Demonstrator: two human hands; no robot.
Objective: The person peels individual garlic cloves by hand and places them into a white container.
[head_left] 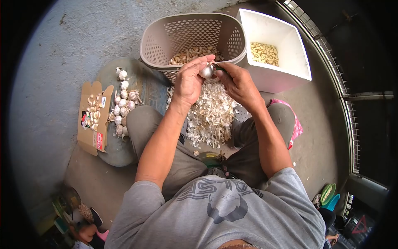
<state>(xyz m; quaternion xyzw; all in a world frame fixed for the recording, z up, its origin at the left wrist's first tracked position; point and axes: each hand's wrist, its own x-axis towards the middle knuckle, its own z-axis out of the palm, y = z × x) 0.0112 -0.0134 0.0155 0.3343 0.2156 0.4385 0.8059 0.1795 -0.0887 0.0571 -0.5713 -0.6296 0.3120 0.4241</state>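
Your left hand (188, 81) is clamped around a garlic bulb (206, 70), fingers curled over its top. Your right hand (236, 81) is pinched together on a small dark-handled tool (219, 67), probably a knife, its tip at the bulb; the blade itself is too small to make out. Both hands are up over the near rim of the perforated basket (157, 41), which stands on the floor in front of your knees.

Progress, as I read it:
- Basket holds a shallow layer of separated cloves (191, 54), only the bottom covered.
- White foam box (290, 70), touching the basket's right side, has a small batch of peeled cloves (264, 53) in its far corner, mostly bare otherwise.
- Big heap of papery skins (211, 114) on the floor between your legs, so a fair number of bulbs are already done.
- Still to do: a row of whole bulbs (122, 106) on the round board (120, 151) by your left knee, plus more garlic in the open cardboard box (89, 141) just beside it.

My estimate: somewhere mid-run, with the untouched stock looking smaller than what the skin heap implies.
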